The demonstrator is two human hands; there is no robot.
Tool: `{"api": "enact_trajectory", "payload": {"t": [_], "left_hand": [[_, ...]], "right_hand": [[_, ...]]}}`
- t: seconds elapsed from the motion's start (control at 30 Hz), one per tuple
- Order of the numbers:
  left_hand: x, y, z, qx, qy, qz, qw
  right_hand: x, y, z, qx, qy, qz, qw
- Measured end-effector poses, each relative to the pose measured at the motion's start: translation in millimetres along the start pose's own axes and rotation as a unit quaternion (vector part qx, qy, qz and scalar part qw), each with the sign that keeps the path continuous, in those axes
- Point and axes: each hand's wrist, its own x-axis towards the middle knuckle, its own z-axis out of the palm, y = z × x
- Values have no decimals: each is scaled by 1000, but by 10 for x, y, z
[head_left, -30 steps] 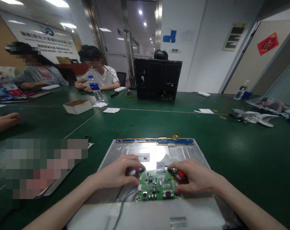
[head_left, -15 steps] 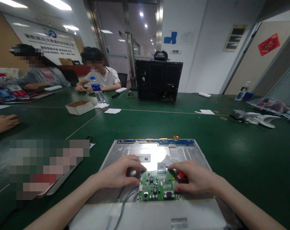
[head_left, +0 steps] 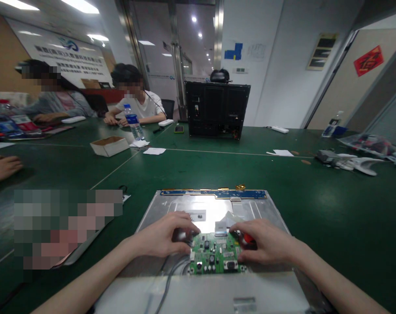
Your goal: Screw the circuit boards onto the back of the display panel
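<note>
A green circuit board (head_left: pixel 214 254) lies on the silvery metal back of a display panel (head_left: pixel 145 285) in front of me. My left hand (head_left: pixel 167 234) has thumb and fingers curled at the board's left edge. At the opposite edge, my right hand (head_left: pixel 266 241) grips with thumb low and index finger near the top corner. A flat ribbon cable (head_left: pixel 221 228) meets the board's top edge. Grey wires (head_left: pixel 168 285) run from its left side down over the panel. Something red, partly hidden, shows under my right palm. A blue circuit strip (head_left: pixel 201 193) lines the panel's far edge.
On the green table stand a black monitor casing (head_left: pixel 217 111), a water bottle (head_left: pixel 134 123) and an open white box (head_left: pixel 109 147). Tools (head_left: pixel 348 161) lie at right. Two people sit across at left; another person's hand (head_left: pixel 3 169) rests at the left edge.
My hands and the circuit board hold almost the same position. The other person's hand at the left edge has shifted slightly left.
</note>
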Motion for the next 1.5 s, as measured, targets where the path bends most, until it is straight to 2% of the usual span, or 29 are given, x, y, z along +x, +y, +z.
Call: {"api": "enact_trajectory", "payload": {"t": [0.2,0.4,0.83,0.9,0.97,1.03,1.07,1.1,1.17,1.2,1.23,1.27,1.33,1.4,1.43,1.5], "left_hand": [[-8,76,18,1,15,10,1000],[11,146,52,34,-6,-13,999],[25,173,62,30,-8,-11,999],[22,171,49,23,-3,-6,1000],[15,150,25,5,12,-1,1000],[7,112,-4,-10,42,-10,999],[5,89,-18,-12,64,-21,998],[5,66,-29,-9,91,-33,995],[14,25,-39,2,144,-61,988],[22,8,-39,7,163,-73,984],[32,-7,-35,10,175,-83,981],[43,-21,-30,11,180,-92,979],[63,-47,-17,14,183,-101,978],[78,-75,-8,32,182,-103,977],[82,-90,-6,45,179,-103,977],[87,-120,-2,70,168,-104,978]], "right_hand": [[-6,32,29,-10,15,-16,1000],[-2,21,21,-4,13,-13,1000],[-5,38,20,0,4,-3,1000],[-7,78,13,-1,18,-16,1000],[-25,117,-14,-3,82,-37,996],[-69,136,-65,8,212,-66,975],[-100,136,-99,21,296,-78,952],[-135,133,-138,42,388,-84,917],[-202,126,-223,127,548,-76,824],[-227,131,-265,197,598,-69,774],[-241,146,-305,276,621,-66,731],[-242,173,-339,349,619,-65,701],[-201,262,-371,455,580,-59,673],[-113,379,-342,543,500,-14,674],[-60,437,-304,585,435,18,684],[45,534,-200,609,387,47,691]]}}
